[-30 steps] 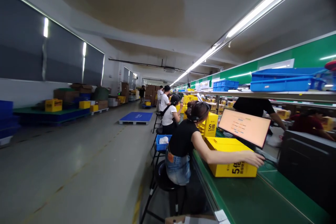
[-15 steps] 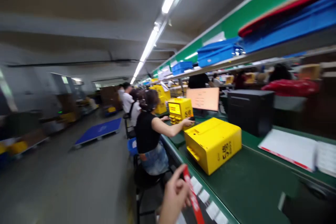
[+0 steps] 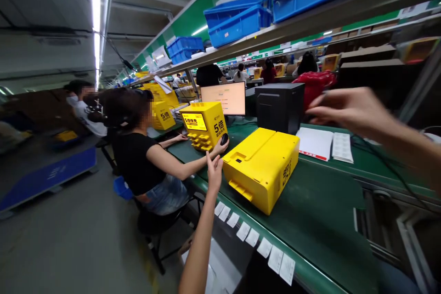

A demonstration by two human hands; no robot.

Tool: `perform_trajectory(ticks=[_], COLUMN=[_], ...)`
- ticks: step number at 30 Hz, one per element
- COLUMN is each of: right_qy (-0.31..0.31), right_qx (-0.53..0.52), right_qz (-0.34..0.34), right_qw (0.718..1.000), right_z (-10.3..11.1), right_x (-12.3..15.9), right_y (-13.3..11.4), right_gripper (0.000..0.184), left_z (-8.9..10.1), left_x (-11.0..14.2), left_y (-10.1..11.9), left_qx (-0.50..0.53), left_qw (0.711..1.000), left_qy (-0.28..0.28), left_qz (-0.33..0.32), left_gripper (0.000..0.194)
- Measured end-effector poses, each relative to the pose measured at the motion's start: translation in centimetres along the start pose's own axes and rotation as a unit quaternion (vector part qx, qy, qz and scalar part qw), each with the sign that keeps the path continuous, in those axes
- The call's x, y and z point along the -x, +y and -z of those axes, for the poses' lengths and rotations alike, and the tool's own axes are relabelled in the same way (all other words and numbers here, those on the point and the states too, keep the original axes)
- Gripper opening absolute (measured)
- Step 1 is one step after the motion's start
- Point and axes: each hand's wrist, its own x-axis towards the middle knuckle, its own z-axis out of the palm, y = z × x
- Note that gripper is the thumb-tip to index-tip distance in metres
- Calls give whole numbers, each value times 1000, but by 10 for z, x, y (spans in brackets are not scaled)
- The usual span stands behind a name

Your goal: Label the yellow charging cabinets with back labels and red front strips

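Observation:
My left hand point(image 3: 214, 173) rises at the near edge of the green conveyor belt point(image 3: 320, 193), fingers apart and holding nothing, just left of a yellow plastic case point(image 3: 262, 170) lying on its side. That case has a small black socket and a slotted end. My right hand point(image 3: 347, 111) reaches in from the right, empty, above a white sheet with a red edge point(image 3: 315, 143) and a printed label sheet point(image 3: 342, 147). Small white paper slips point(image 3: 253, 237) hang over the belt's near edge, below my left hand.
A seated co-worker point(image 3: 144, 161) has a hand on an upright yellow case with a screen label point(image 3: 203, 124). Behind stand a monitor point(image 3: 223, 98) and a black box unit point(image 3: 279, 108). Blue crates point(image 3: 237, 23) sit on the overhead shelf, and a black cable point(image 3: 379, 161) crosses the belt.
The view has swung right and tilted. My left hand has risen to the belt edge, and the red strip near it is gone from view. My right hand has entered from the right.

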Motion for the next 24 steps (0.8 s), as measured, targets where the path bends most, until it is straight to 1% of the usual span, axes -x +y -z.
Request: perform_trajectory(ticks=[1,3,4,5,6,7,8,9,10,13,15,17,20,24], right_qy=[-58,-156,-177,-210,-231,-247,-257,-261,-262,-265,-264,-252,-247,-282], right_qx=[-31,-82,-81,-73,-41,-6,32,67,94,126,131,124,105,130], right_qz=[14,56,82,79,75,67,57,50,46,28,16,6,-3,1], right_qw=[998,983,977,972,969,967,964,962,960,955,955,960,963,951], right_z=[-23,-81,-111,-138,-161,-178,-189,-193,-192,-172,-156,-147,-146,-149], right_x=[-5,-13,-14,-13,-11,-6,-1,6,12,31,41,48,51,48], right_y=[0,5,11,17,25,32,40,47,53,63,64,63,59,54], right_gripper=[17,10,7,5,4,3,3,2,3,7,7,8,9,9], left_z=[-10,-26,-32,-38,-43,-48,-53,-57,-62,-74,-79,-83,-85,-86], left_x=[-3,-2,1,5,10,16,23,29,35,52,61,70,79,82], left_y=[-1,-4,-6,-7,-9,-9,-10,-9,-8,0,6,12,19,25], left_qx=[26,70,89,105,119,134,150,163,173,177,174,177,167,162], left_qw=[1000,997,995,994,992,990,987,984,982,982,982,981,983,984], left_qy=[-2,-9,-14,-19,-25,-32,-40,-48,-52,-47,-38,-31,-17,-20], left_qz=[10,30,37,41,43,43,43,45,47,56,63,71,74,76], left_gripper=[99,105,107,108,108,108,108,109,109,107,105,106,108,108])
